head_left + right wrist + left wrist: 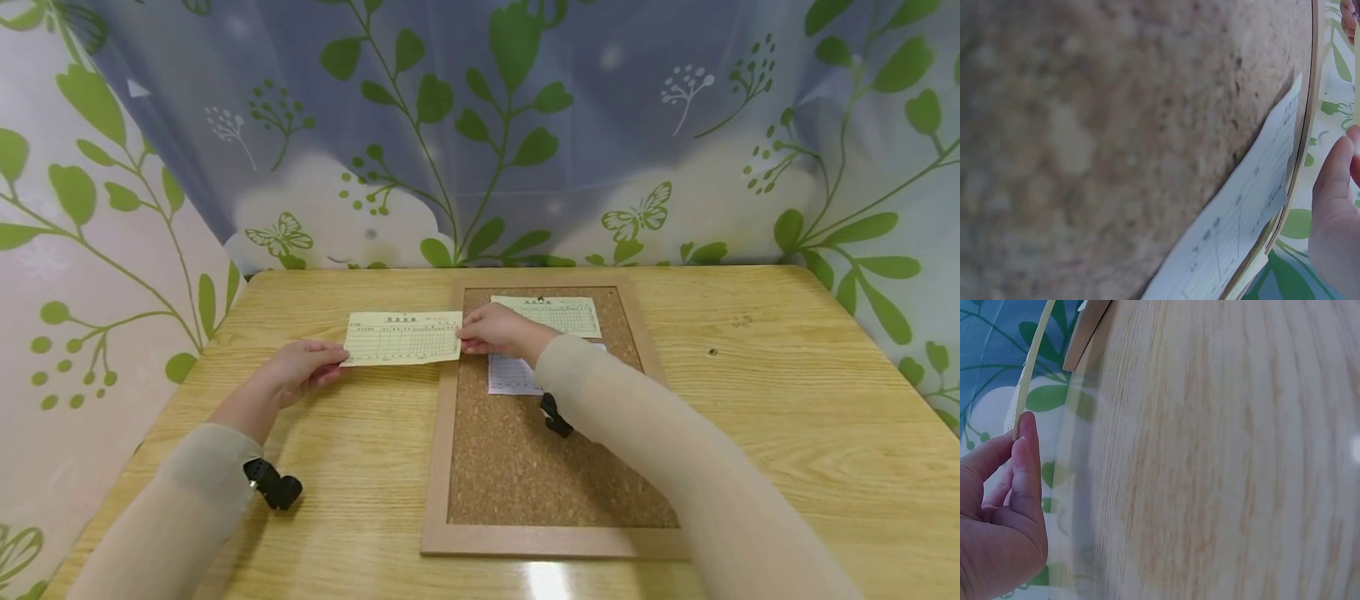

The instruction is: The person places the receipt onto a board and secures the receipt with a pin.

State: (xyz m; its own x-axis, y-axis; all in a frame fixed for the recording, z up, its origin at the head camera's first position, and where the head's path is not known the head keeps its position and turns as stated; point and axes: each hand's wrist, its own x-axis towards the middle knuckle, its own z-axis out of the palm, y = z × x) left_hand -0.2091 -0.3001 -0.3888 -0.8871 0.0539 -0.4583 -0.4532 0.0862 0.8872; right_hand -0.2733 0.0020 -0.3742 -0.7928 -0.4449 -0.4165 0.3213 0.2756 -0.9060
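Note:
A pale yellow printed form slip (402, 337) is stretched between both hands, over the table and the left edge of the corkboard (517, 458). My left hand (306, 367) pinches its left edge between thumb and fingers; the left wrist view shows the slip (1034, 359) almost edge-on above the fingertips. The right hand (498, 327) pinches the right edge. Behind that hand, another yellow slip (573, 315) lies at the board's top with a pushpin (540, 298) at its upper edge. Below it lies a white slip (513, 377), partly hidden by the right wrist.
The wood-framed corkboard rests on a wooden table (787, 433). Leaf-patterned cloth (525, 150) hangs behind and at the sides of the table. A small dark spot (712, 352) marks the tabletop to the right of the board.

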